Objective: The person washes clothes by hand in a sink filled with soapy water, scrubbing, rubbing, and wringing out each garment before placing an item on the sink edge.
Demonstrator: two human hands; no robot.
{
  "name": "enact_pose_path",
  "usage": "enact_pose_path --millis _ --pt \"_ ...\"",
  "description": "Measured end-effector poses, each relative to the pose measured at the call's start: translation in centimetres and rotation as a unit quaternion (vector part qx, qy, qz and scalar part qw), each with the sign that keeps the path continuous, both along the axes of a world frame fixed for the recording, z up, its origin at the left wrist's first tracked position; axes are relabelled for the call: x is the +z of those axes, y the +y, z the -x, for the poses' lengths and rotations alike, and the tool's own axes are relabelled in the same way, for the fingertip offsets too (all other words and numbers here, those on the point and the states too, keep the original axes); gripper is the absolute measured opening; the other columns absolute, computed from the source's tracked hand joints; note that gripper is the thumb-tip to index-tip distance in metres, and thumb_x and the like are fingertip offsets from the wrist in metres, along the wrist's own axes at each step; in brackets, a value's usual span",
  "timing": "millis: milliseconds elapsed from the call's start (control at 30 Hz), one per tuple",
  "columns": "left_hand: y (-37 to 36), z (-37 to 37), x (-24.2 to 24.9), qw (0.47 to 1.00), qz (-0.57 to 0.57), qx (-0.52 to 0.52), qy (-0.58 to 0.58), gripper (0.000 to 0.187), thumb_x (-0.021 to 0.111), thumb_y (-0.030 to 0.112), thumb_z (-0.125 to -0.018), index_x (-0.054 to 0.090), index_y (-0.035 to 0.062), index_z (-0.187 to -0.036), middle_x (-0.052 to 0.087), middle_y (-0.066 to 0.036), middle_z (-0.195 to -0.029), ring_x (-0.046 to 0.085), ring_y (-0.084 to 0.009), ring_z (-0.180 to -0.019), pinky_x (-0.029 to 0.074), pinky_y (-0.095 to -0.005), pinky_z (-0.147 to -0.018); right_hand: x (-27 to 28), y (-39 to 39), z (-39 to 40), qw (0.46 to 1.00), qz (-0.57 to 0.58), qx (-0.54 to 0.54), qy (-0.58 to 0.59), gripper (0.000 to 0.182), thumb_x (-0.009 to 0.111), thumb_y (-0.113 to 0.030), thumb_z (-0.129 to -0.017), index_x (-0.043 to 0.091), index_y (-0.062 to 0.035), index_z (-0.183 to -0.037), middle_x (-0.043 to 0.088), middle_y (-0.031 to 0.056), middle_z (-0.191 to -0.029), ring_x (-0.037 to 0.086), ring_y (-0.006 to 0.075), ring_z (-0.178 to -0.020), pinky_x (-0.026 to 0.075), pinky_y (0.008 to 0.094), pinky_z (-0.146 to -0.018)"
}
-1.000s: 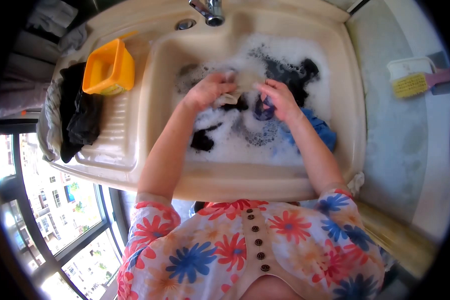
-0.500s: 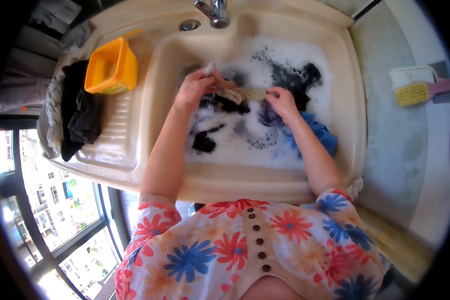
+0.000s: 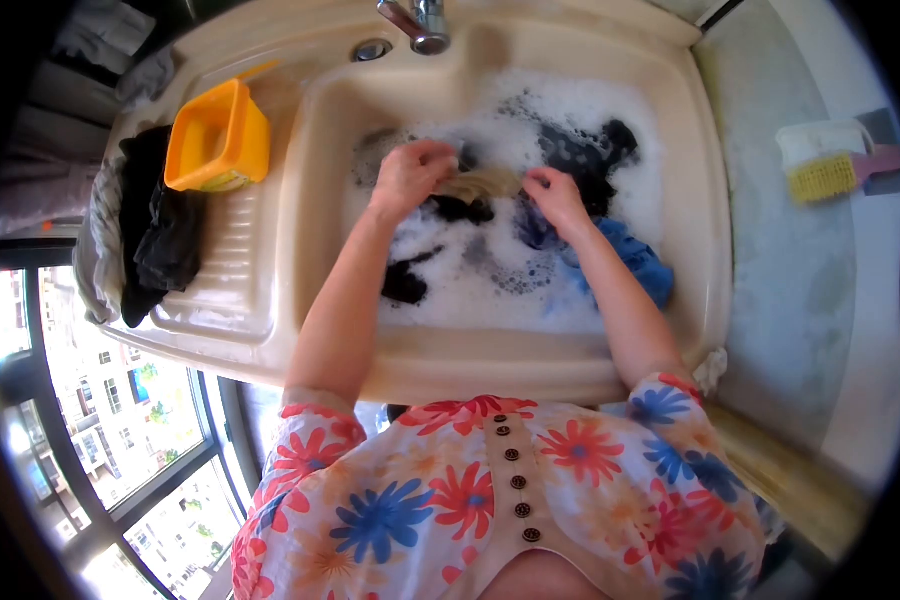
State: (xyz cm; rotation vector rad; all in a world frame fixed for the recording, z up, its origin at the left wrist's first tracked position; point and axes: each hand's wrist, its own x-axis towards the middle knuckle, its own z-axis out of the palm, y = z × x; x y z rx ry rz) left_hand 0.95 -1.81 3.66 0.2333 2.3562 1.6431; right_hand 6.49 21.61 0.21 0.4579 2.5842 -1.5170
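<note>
Between my two hands a small beige cloth garment (image 3: 485, 183) is stretched just above the suds; its exact kind I cannot make out. My left hand (image 3: 410, 178) is closed around its left end, and my right hand (image 3: 556, 198) pinches the right end. Below them, soapy water (image 3: 470, 290) fills the sink basin (image 3: 490, 365). Dark clothes (image 3: 595, 160) float at the back right, and a black piece (image 3: 406, 282) lies at the front left. A blue cloth (image 3: 635, 262) rests by my right forearm.
A yellow plastic container (image 3: 255, 140) stands on the ribbed drainboard (image 3: 225, 270), beside piled dark and grey clothes (image 3: 165, 235). The faucet (image 3: 428, 30) rises at the back. On the right ledge lies a yellow-bristled brush (image 3: 823, 180). A window (image 3: 120, 400) is at lower left.
My left hand has moved slightly right and down, nearer my right hand. The pale cloth end that stuck up above the left hand no longer shows there.
</note>
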Motion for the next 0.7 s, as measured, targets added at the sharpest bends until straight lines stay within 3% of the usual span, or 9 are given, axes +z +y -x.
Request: enact_pose_path --millis 67,133,167,233,267,333,433,600,700 --pt "0.5 -0.5 0.4 0.971 0.151 0.028 0.185 0.020 0.057 0.015 -0.072 0.064 0.0058 -0.089 0.060 -0.009 -0.071 0.057 -0.0215 -0.066 0.046 -0.0323 -0.063 -1.6 0.2 0.4 1.000 -0.005 -0.021 -0.008 0.031 0.062 -0.024 -0.075 0.062 0.0001 -0.094 0.063 0.0144 -0.088 0.060 0.0226 -0.080 0.045 0.0313 -0.073" --pt "1.6 -2.2 2.2 0.824 0.359 0.056 0.434 0.016 0.056 0.014 -0.070 0.064 0.0075 -0.081 0.059 -0.009 -0.071 0.057 -0.0246 -0.068 0.046 -0.0342 -0.064 -0.8 0.5 0.7 0.999 0.035 -0.024 0.031 0.031 0.063 -0.024 -0.074 0.062 0.0004 -0.094 0.063 0.0138 -0.088 0.059 0.0210 -0.081 0.044 0.0302 -0.074" --pt "2.7 -2.9 2.2 0.845 0.302 0.013 0.441 0.009 0.055 0.013 -0.067 0.062 0.0104 -0.071 0.055 -0.007 -0.067 0.055 -0.0240 -0.066 0.047 -0.0340 -0.061 0.0 0.6 0.8 0.997 0.054 -0.025 0.050 0.031 0.063 -0.024 -0.074 0.062 0.0006 -0.094 0.063 0.0135 -0.088 0.059 0.0202 -0.082 0.044 0.0297 -0.074" --pt "5.9 -5.9 3.3 0.871 0.417 -0.229 0.123 0.013 0.058 0.016 -0.070 0.065 0.0124 -0.081 0.060 -0.010 -0.086 0.056 -0.0256 -0.088 0.047 -0.0376 -0.075 1.3 1.4 1.1 0.994 0.075 -0.046 0.061 0.026 0.062 -0.019 -0.075 0.062 0.0008 -0.093 0.064 0.0116 -0.089 0.058 0.0178 -0.082 0.044 0.0275 -0.074" --pt "6.7 -7.3 3.1 0.839 0.405 -0.355 0.077 0.018 0.058 0.020 -0.072 0.065 0.0113 -0.087 0.060 -0.010 -0.087 0.058 -0.0251 -0.086 0.048 -0.0363 -0.073 0.9 2.1 1.0 0.994 0.085 -0.038 0.056 0.025 0.061 -0.017 -0.075 0.062 0.0012 -0.093 0.064 0.0108 -0.087 0.058 0.0169 -0.079 0.044 0.0271 -0.072" --pt "7.4 -10.2 0.3 0.747 0.475 -0.436 0.160 0.022 0.060 0.023 -0.073 0.064 0.0111 -0.091 0.061 -0.011 -0.091 0.059 -0.0236 -0.085 0.048 -0.0345 -0.072 0.7 2.5 0.7 0.995 0.099 -0.005 0.024 0.023 0.059 -0.014 -0.076 0.062 0.0020 -0.092 0.063 0.0095 -0.085 0.058 0.0149 -0.074 0.044 0.0262 -0.069" --pt "7.3 -9.6 -2.4 0.759 0.465 -0.448 0.080 0.018 0.058 0.021 -0.073 0.066 0.0093 -0.083 0.064 -0.009 -0.084 0.062 -0.0225 -0.077 0.048 -0.0310 -0.070 1.8 1.9 -0.1 0.992 0.105 0.052 -0.037 0.022 0.057 -0.011 -0.076 0.062 0.0032 -0.092 0.062 0.0080 -0.081 0.056 0.0121 -0.068 0.043 0.0247 -0.065" --pt "3.8 -4.4 1.6 0.890 0.146 -0.392 -0.182 0.029 0.063 0.024 -0.075 0.061 0.0024 -0.093 0.062 -0.006 -0.090 0.058 -0.0142 -0.078 0.046 -0.0275 -0.071 2.9 2.1 0.3 0.973 0.211 0.067 -0.057 0.022 0.054 -0.013 -0.082 0.060 0.0023 -0.096 0.061 0.0050 -0.083 0.054 0.0092 -0.073 0.041 0.0223 -0.067" --pt "2.9 -3.9 2.7 0.871 -0.262 -0.214 -0.356 0.022 0.055 0.017 -0.085 0.060 0.0025 -0.101 0.062 -0.002 -0.092 0.059 -0.0115 -0.084 0.048 -0.0250 -0.073 3.9 1.3 0.0 0.939 0.320 0.104 -0.068 0.025 0.054 -0.019 -0.085 0.059 0.0008 -0.100 0.060 0.0029 -0.090 0.053 0.0089 -0.079 0.042 0.0222 -0.073"
